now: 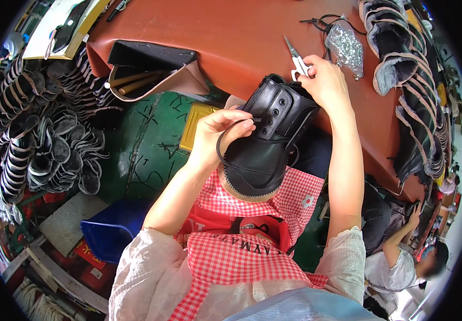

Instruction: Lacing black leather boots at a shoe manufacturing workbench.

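In front of me a black leather shoe upper (255, 166) rests at the table's edge, toe toward my body, with a row of metal eyelets and a pale zigzag edge around the toe. My left hand (223, 134) pinches a thin black shoelace (219, 147) close to the eyelets; the lace loops down over the toe. On the far side of the upper, my right hand (324, 83) has its fingers closed on the white handles of small scissors (298, 63). Their blades point away from me over the table. Part of the lace is hidden behind the upper.
The red-brown table (236, 32) holds a clear bag of small metal parts (346, 47) and loose black laces (322, 22). Stacked uppers (402, 69) line its right side; more piles (62, 144) stand left. A blue bin (108, 230) is lower left. A co-worker (402, 262) sits at right.
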### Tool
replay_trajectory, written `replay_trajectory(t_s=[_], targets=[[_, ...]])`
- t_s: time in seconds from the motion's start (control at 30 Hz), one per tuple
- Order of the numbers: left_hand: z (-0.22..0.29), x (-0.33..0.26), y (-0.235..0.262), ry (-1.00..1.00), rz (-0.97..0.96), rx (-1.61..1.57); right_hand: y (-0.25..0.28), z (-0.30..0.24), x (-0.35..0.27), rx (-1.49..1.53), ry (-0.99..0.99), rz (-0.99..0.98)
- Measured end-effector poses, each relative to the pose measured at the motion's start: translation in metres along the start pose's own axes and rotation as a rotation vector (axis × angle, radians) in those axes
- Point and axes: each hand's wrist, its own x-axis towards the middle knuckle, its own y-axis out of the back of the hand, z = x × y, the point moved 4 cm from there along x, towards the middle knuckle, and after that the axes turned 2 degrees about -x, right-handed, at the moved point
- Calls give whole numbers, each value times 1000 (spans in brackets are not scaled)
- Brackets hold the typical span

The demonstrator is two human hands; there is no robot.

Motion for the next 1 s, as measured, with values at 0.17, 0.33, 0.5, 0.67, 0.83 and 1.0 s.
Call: replay_trajectory(t_s=[0.17, 0.33, 0.5, 0.67, 0.83, 1.0], targets=[[10, -1, -4, -52, -17, -12, 3, 6, 17, -135, 31, -67], [20, -5, -8, -183, -55, 79, 29, 2, -35, 642, 56, -55], [30, -12, -22, -275, -172, 78, 32, 0, -100, 708, 168, -378], [34, -21, -32, -323, -260, 153, 40, -17, -113, 606, 196, -456], [35, -25, -36, -330, -288, 162, 38, -12, -116, 602, 256, -482], [36, -27, -37, -351, -302, 218, 34, -7, -118, 725, 240, -564]])
